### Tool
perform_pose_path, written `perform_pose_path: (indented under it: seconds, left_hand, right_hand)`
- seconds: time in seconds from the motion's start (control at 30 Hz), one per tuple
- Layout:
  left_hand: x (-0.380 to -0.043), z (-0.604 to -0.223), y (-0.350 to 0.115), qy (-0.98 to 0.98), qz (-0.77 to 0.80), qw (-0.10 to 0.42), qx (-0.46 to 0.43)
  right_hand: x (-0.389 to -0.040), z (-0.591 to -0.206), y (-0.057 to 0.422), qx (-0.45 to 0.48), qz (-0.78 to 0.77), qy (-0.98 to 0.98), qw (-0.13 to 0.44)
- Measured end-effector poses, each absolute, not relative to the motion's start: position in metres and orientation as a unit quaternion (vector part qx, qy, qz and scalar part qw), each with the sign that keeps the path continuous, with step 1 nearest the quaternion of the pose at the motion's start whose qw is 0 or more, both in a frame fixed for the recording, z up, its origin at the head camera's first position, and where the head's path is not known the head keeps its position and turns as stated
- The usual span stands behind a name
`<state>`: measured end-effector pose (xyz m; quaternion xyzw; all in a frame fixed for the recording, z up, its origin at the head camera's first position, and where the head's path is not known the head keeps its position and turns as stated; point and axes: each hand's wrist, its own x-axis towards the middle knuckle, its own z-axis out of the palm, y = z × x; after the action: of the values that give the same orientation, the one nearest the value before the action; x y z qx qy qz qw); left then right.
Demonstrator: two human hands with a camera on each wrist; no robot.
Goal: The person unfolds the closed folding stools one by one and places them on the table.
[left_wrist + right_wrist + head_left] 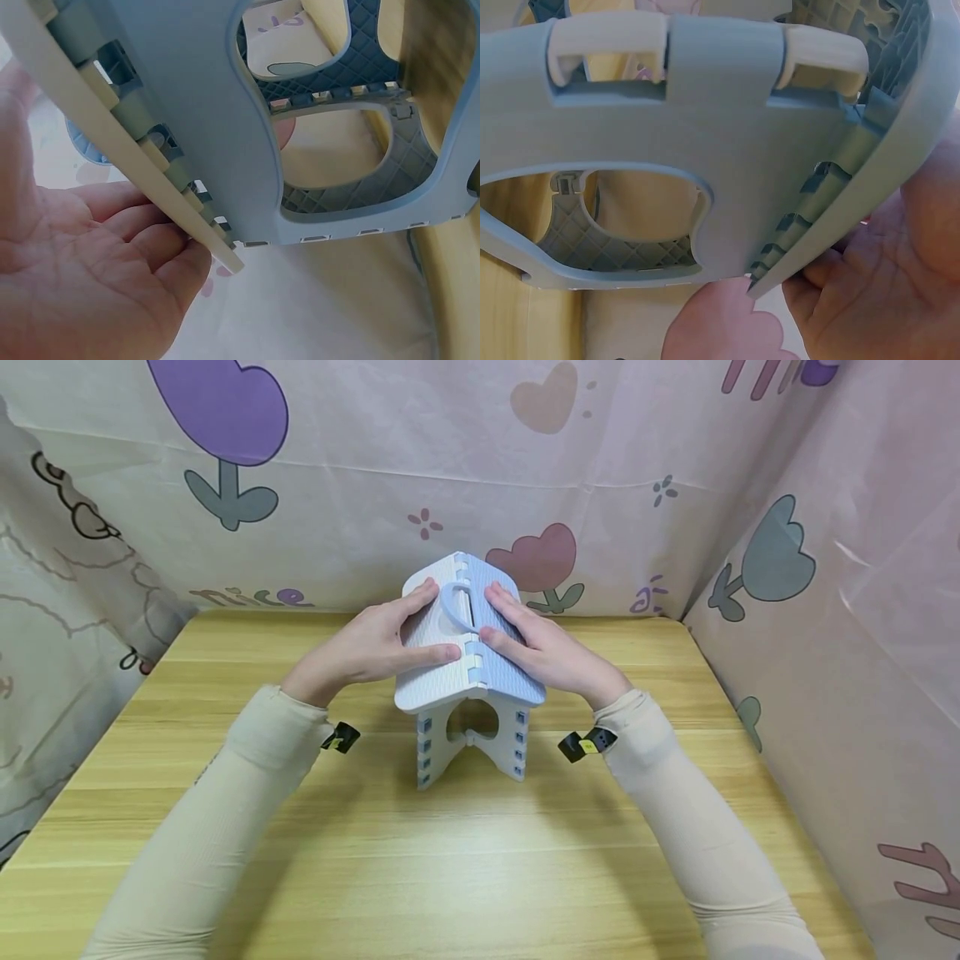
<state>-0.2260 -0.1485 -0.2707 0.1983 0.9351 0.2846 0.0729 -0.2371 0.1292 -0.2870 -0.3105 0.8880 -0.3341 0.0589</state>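
A white and light blue plastic folding stool (450,681) stands partly folded on the table, its two hinged top halves peaked like a roof. My left hand (382,639) lies across the white half, thumb near the hinge line and fingers spread. On the blue half rests my right hand (543,643), with its fingers extended towards the ridge. Between the hands, a blue loop handle (453,607) shows at the ridge. Beneath the top, a side panel (195,97) with a large cutout appears in the left wrist view. The right wrist view shows white hinge pieces (607,45).
The stool is on a light wood-grain table (465,868). A patterned cloth (360,435) hangs behind the table and along both sides. Small black cameras are strapped at the left wrist (341,737) and the right wrist (587,744).
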Motion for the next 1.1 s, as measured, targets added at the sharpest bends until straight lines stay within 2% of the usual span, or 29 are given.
perform_pose_path:
  seconds: [0.57,1.1]
  left_hand:
    - [-0.226,-0.269,-0.146,0.947,0.235,0.070,0.210]
    - [-0.227,-0.269,-0.149,0.945,0.227,0.062,0.225]
  right_hand:
    - [-0.231,-0.285,0.122,-0.291,-0.255,0.921,0.045]
    - [-0.226,-0.285,0.119,-0.281,-0.249,0.926,0.034]
